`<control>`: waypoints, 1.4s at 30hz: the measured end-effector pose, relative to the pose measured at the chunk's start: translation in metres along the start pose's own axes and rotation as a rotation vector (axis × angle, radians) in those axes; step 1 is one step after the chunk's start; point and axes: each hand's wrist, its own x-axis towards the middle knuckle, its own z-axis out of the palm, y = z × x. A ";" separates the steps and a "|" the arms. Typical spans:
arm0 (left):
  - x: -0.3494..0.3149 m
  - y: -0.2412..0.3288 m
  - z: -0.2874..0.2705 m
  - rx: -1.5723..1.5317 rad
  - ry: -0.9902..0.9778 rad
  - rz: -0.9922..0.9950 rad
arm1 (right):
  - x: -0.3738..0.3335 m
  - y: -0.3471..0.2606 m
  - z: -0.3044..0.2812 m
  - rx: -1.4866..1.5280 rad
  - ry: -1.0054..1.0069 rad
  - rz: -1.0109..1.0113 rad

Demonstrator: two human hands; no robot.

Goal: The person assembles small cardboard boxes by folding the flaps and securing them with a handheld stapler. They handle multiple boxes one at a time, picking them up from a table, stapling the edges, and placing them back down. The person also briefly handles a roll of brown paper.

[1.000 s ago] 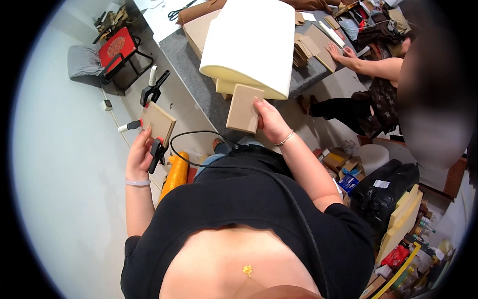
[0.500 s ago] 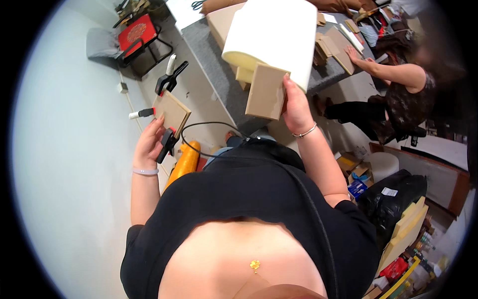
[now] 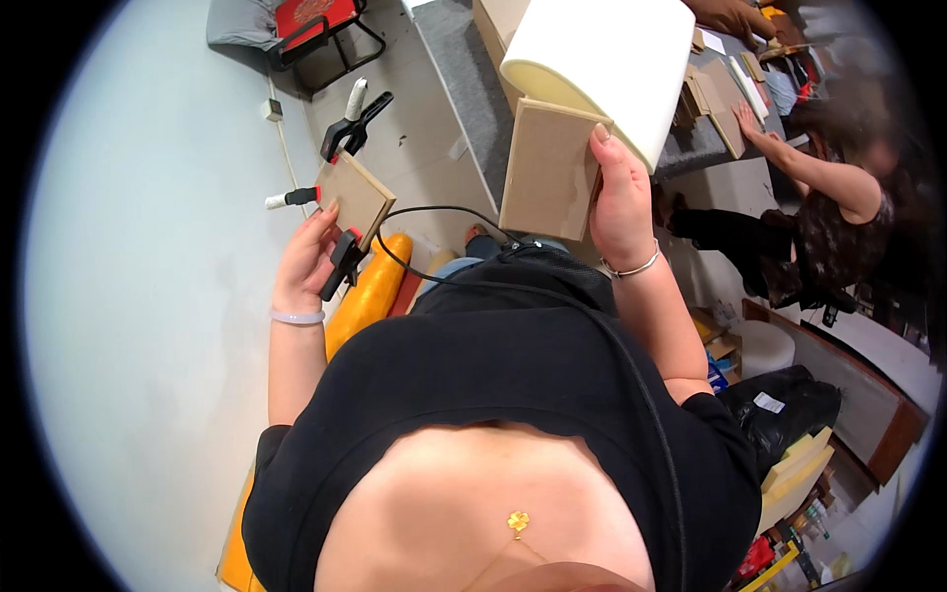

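Note:
My left hand point(image 3: 304, 264) is closed around a small tan fibreboard piece point(image 3: 355, 195), with the thumb on its face. Three black spring clamps sit along that piece: one point(image 3: 355, 126) at the top corner, one point(image 3: 294, 197) at the left edge and one point(image 3: 343, 264) beside my fingers. In my right hand point(image 3: 623, 202) is a larger rectangular fibreboard panel point(image 3: 552, 176), held upright by its right edge with the thumb in front. The other fingers are hidden behind it. The panel overlaps the lower edge of a curved white foam sheet point(image 3: 604, 59).
A grey-topped table point(image 3: 456, 79) stands ahead, bearing the foam sheet and board pieces point(image 3: 720, 104). At the right a co-worker point(image 3: 838, 197) rests a hand on a board. A red-seated chair point(image 3: 314, 12) stands far left. A black cable point(image 3: 444, 208) loops before my body.
The view has turned slightly, so table, chair and co-worker sit farther right. Both hands keep their hold; the right panel appears a little closer and more upright.

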 end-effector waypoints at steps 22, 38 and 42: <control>0.022 0.012 -0.016 0.127 -0.015 -0.078 | 0.013 0.029 0.007 0.199 0.290 0.329; 0.017 -0.011 0.010 -0.068 0.065 0.130 | 0.073 0.012 -0.032 -0.363 -0.033 0.298; 0.027 -0.017 0.004 -0.124 0.134 0.153 | 0.116 0.039 -0.007 -0.508 -0.202 0.285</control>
